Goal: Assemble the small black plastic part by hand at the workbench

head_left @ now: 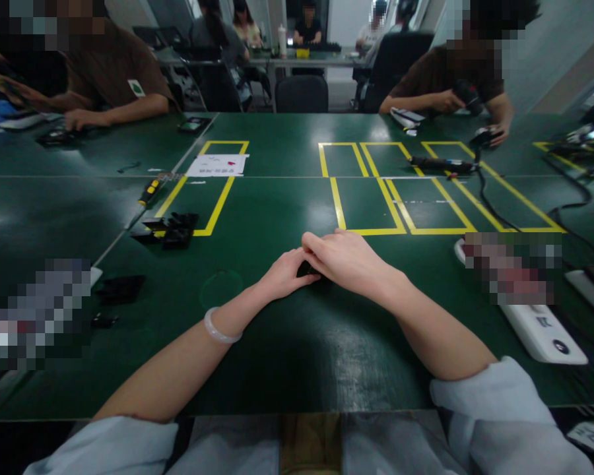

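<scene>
My left hand [288, 274] and my right hand [340, 258] meet over the green table [277, 356], a little right of the view's middle. Between them shows a small part of a black object [305, 268], mostly covered by the fingers. My left hand's thumb and fingers are round its left side. The right hand arches over it from above with bent fingers, touching the left. What exactly the black object is cannot be made out.
Black parts [178, 229] and a yellow-black screwdriver [150, 191] lie left. A white device [544, 333] lies right, with cables behind. Yellow tape rectangles and a paper sheet [218, 165] are ahead. Two people sit across the table, one holding a dark tool [468, 97].
</scene>
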Tool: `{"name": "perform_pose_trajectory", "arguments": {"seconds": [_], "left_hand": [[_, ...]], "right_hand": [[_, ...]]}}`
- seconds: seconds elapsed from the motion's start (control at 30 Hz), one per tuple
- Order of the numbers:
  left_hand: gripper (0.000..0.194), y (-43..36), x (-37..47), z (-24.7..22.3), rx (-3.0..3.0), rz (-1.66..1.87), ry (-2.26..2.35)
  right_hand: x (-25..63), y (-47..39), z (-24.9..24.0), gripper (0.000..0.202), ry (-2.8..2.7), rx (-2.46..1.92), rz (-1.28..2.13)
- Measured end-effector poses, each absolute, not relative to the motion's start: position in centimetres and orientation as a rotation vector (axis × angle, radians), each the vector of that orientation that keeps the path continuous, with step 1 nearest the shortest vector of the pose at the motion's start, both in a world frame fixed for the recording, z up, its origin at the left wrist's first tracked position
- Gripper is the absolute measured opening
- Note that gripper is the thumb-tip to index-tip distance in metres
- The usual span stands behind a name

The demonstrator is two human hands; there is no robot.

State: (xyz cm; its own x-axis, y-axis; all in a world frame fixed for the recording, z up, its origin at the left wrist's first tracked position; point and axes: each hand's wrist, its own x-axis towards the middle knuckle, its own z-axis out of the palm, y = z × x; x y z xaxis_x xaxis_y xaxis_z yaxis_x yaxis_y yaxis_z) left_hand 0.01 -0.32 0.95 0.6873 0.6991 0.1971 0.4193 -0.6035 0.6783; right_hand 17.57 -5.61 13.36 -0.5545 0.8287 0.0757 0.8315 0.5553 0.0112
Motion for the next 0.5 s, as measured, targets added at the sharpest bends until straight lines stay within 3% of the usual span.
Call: {"name": "perform_pose_trajectory", "arguments": {"seconds": [0.5], "left_hand": [[0.034,-0.18,-0.13,0.58,2.291,0.622,0.839]], "right_hand": [[17.47,-5.79,13.43,0.026,-2.72,-1.455,-0.072]]}}
